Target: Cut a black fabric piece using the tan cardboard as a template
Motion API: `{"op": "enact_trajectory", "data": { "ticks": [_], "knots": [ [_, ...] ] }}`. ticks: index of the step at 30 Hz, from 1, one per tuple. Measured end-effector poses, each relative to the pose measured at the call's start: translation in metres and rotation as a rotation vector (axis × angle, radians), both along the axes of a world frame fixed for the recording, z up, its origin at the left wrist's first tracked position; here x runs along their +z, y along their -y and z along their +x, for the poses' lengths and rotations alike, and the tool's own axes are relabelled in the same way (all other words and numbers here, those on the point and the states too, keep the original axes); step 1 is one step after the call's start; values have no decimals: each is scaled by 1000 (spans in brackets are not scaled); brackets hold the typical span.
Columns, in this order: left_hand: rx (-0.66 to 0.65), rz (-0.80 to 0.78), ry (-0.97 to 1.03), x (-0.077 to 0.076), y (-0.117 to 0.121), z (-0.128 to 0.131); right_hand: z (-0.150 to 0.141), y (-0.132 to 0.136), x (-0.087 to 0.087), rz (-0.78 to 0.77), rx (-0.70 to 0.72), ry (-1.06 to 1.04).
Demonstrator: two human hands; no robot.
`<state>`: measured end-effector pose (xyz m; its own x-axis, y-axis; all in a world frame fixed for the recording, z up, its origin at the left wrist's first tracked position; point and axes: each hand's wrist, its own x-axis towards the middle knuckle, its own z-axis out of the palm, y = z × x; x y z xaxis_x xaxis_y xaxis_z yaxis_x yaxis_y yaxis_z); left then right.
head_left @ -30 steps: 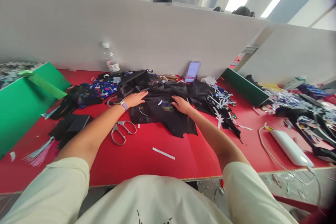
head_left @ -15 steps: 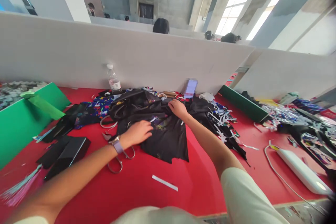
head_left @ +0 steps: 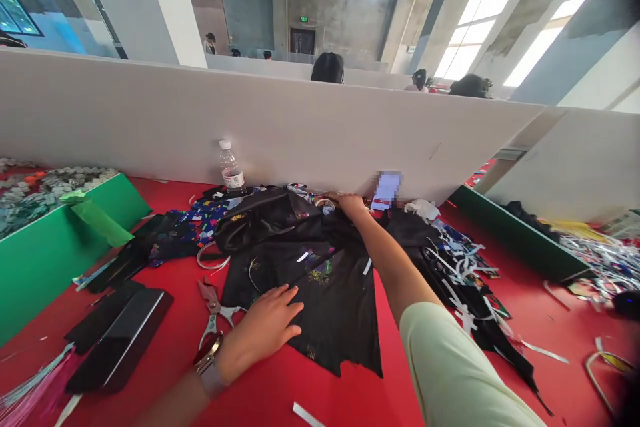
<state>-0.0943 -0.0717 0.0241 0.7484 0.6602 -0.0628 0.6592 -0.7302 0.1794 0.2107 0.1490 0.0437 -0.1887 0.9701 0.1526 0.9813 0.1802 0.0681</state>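
Note:
My left hand lies open at the lower left edge of a black cloth with a small coloured pattern, holding nothing. Beside its wrist is a pair of scissors with metal handles, partly covered by the hand. My right hand reaches over the far edge of the cloth, close to a pale ring-shaped roll. Its fingers are mostly hidden, so what they touch does not show. Small white strips rest on the cloth.
A water bottle and a phone stand by the white partition. Scraps with white strips lie right of my arm. Green dividers border the red table. A black case lies at left.
My right hand has left the cloth's upper part and moved farther back. My left hand still lies over the cloth's left side. The view has shifted, so more of the scissors shows.

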Motion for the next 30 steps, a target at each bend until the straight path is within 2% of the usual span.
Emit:
{"op": "enact_trajectory", "data": {
  "ticks": [2, 4, 9, 12, 14, 15, 17, 19, 21, 25, 30],
  "knots": [
    [16, 39, -10, -4, 3, -5, 0, 2, -6, -7, -71, 21],
    [30, 68, -12, -8, 7, -9, 2, 5, -4, 1, -127, 28],
    [27, 85, 2, -13, 17, -15, 5, 24, 27, 74, -224, -14],
    [40, 105, -31, -11, 24, -16, -5, 59, 42, 159, -242, -56],
    [44, 127, -51, -9, 29, -19, -19, 97, 41, 192, -177, -79],
    [39, 134, -57, -8, 31, -20, -28, 120, 37, 209, -78, -101],
    [16, 138, -57, -8, 35, -24, -46, 165, 23, 145, 74, -96],
    [-11, 138, -48, -8, 40, -27, -61, 205, 5, 54, 136, -65],
    [-42, 134, -43, -8, 45, -28, -69, 236, -12, -2, 125, -38],
    [-72, 91, -55, -5, 54, -31, -67, 276, -37, -66, 124, -13],
    [-149, -8, 3, -4, 62, -38, -51, 309, -52, -74, 129, 10]
  ]
}}
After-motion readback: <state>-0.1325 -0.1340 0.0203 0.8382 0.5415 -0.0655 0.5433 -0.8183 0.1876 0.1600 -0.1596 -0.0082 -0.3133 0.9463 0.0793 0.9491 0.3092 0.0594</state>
